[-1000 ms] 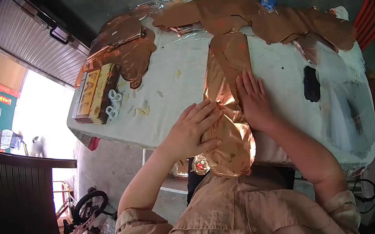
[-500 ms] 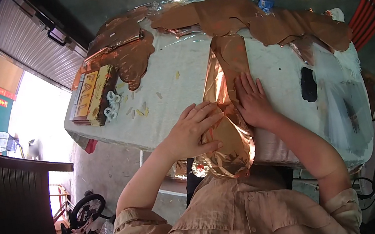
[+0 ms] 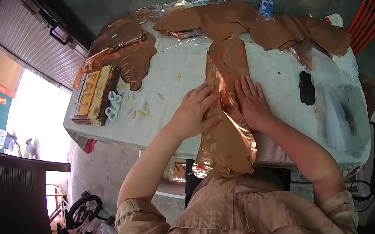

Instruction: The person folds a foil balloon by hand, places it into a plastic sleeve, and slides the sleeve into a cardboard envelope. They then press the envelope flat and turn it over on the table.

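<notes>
A long, flat copper-coloured foil balloon [image 3: 228, 147] lies lengthwise in front of me, its lower end hanging over the table edge against my shirt. Bright creases run down its middle. On its left side rests my left hand [image 3: 194, 114], fingers stretched out over the foil and thumb apart. My right hand [image 3: 255, 108] lies flat along the right edge, palm down, partly on the foil and partly on the cloth. More flat copper foil balloons [image 3: 226, 18] spread along the far side of the table, and another pile [image 3: 132, 59] is at the far left.
The table has a white cloth [image 3: 172, 80]. Printed packets [image 3: 93, 97] are stacked at the left, beside white ribbon rolls [image 3: 113, 104] and small yellow scraps [image 3: 142, 112]. A water bottle [image 3: 266, 0] stands at the far edge. A black item [image 3: 306, 88] and clear plastic film [image 3: 340, 107] lie right.
My left hand has moved up and slightly left along the foil, whose lower part now lies flatter. The right hand stays nearly in place. The camera view has shifted slightly.
</notes>
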{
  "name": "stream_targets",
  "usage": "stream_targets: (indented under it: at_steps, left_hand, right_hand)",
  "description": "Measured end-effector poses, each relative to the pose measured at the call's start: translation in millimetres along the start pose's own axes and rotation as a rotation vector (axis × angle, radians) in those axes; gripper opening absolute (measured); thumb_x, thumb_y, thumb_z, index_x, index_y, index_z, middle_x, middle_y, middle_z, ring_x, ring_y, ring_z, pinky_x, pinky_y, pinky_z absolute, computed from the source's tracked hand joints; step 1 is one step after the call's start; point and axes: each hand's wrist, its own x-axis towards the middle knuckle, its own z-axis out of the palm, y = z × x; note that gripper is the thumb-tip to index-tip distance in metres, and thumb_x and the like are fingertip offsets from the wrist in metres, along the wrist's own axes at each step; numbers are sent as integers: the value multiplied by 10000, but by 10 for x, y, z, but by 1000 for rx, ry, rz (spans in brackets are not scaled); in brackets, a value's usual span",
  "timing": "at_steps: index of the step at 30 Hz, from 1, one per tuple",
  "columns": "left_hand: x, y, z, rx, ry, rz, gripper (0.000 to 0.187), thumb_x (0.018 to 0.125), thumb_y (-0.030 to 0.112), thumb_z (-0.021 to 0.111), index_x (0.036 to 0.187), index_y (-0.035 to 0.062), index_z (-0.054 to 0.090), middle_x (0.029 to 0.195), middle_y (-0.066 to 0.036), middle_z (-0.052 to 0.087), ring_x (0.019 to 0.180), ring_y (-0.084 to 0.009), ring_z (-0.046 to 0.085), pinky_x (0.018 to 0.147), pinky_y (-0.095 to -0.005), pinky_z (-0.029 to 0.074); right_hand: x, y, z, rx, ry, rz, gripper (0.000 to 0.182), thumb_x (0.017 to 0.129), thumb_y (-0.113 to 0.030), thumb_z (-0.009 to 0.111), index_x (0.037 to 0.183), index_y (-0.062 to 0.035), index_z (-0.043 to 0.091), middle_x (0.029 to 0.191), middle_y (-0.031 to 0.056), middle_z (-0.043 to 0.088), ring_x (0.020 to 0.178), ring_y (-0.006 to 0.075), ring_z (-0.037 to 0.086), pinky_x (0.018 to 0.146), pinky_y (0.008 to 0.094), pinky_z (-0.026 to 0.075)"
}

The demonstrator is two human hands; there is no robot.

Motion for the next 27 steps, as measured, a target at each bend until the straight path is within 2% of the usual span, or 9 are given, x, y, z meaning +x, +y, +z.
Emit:
stream_targets:
  at_steps: [4, 9, 14, 15, 17, 18, 19, 21, 27]
  left_hand:
    - [24, -63, 23, 21, -116, -16, 765, 819, 481, 654, 1416, 80, 394, 1485, -180, 331, 1402, -344, 269, 1144, -510, 204]
    - [14, -62, 25, 59, -130, -6, 815, 795, 531, 652, 1421, 83, 386, 1492, -182, 317, 1403, -342, 263, 1147, -506, 195]
    - [14, -56, 20, 82, -144, 6, 869, 769, 542, 670, 1443, 93, 356, 1502, -178, 299, 1410, -336, 248, 1149, -506, 189]
    - [16, -55, 10, 71, -154, 0, 875, 765, 539, 675, 1447, 97, 351, 1503, -176, 298, 1412, -335, 245, 1150, -506, 188]
    - [24, -52, -1, 60, -164, -5, 881, 761, 536, 679, 1451, 101, 346, 1505, -173, 296, 1413, -334, 242, 1151, -507, 188]
    - [24, -52, -2, 59, -170, -3, 884, 759, 532, 683, 1453, 102, 344, 1505, -172, 296, 1413, -334, 243, 1152, -507, 187]
    - [23, -56, -5, 58, -175, -3, 886, 757, 528, 687, 1454, 104, 341, 1506, -171, 295, 1413, -334, 244, 1152, -507, 186]
    - [23, -60, -8, 65, -183, -6, 890, 755, 527, 689, 1455, 103, 339, 1507, -170, 296, 1414, -334, 242, 1153, -507, 186]
    - [-1, -33, -22, 41, -153, -9, 831, 791, 521, 662, 1437, 91, 362, 1500, -177, 309, 1415, -325, 247, 1150, -494, 195]
  right_hand:
    - [22, 27, 85, 0, 114, -36, 635, 917, -231, 435, 1454, 46, 239, 1515, 255, 242, 1440, 354, 179, 1158, 523, 113]
    - [39, 40, 110, -78, 117, -38, 643, 954, -331, 412, 1454, 38, 246, 1513, 243, 257, 1437, 350, 192, 1159, 517, 109]
    - [74, 91, 15, 402, 48, 63, 611, 1023, -397, 272, 1486, -6, 190, 1542, 185, 227, 1448, 302, 170, 1172, 462, 52]
    - [99, 151, -11, 399, 48, 65, 611, 1023, -397, 272, 1486, -6, 190, 1542, 185, 227, 1448, 302, 170, 1172, 462, 52]
    - [126, 273, -56, 901, 19, 67, 576, 1019, -363, 327, 1475, -20, 248, 1525, 195, 263, 1443, 315, 181, 1173, 448, 78]
    - [69, 262, -174, 986, 26, 25, 561, 1001, -318, 404, 1464, -26, 286, 1509, 193, 302, 1439, 319, 195, 1172, 438, 109]
    - [38, 243, -188, 986, 22, 25, 561, 1001, -318, 404, 1464, -26, 286, 1509, 193, 302, 1439, 319, 195, 1172, 438, 109]
    - [-33, 185, -175, 342, 222, -350, 600, 969, -305, 478, 1464, -25, 289, 1528, 184, 265, 1443, 316, 183, 1170, 424, 139]
    - [-121, 37, -142, 148, -1, -389, 669, 951, -378, 480, 1483, -44, 250, 1561, 159, 184, 1453, 310, 144, 1180, 436, 113]
